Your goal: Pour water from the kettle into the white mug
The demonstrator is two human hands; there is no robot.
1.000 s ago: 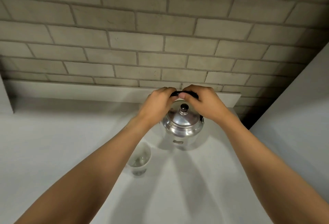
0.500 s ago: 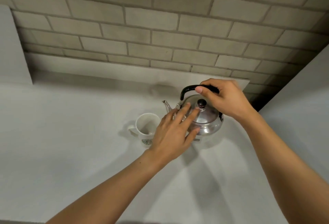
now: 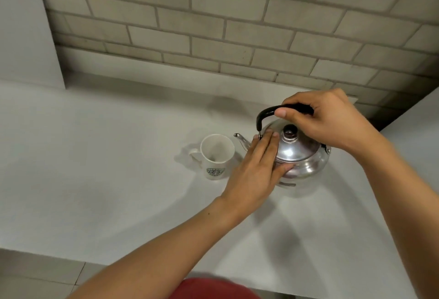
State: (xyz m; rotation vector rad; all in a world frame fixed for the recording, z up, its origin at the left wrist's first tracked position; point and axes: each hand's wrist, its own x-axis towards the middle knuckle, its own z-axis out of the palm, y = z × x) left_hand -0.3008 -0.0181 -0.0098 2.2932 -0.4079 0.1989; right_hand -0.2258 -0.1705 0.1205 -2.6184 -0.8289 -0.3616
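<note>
A shiny steel kettle [image 3: 300, 156] with a black knob on its lid and a black arched handle stands on the white counter [image 3: 118, 180]. Its spout points left toward the white mug [image 3: 216, 156], which stands upright just left of it, handle to the left, a green logo on its side. My right hand [image 3: 325, 120] is closed around the top of the kettle's handle. My left hand [image 3: 256, 170] lies flat against the kettle's left side and lid, fingers extended and together, hiding part of the body.
A brick wall [image 3: 213, 25] with a low white ledge runs behind the counter. White panels rise at the left [image 3: 26, 32] and at the right [image 3: 418, 127]. The counter's front edge shows at the lower left, with floor tiles below.
My left hand let go of the handle and came to rest flat on the kettle's side. The view shifted, so the mug shows in full left of the spout.
</note>
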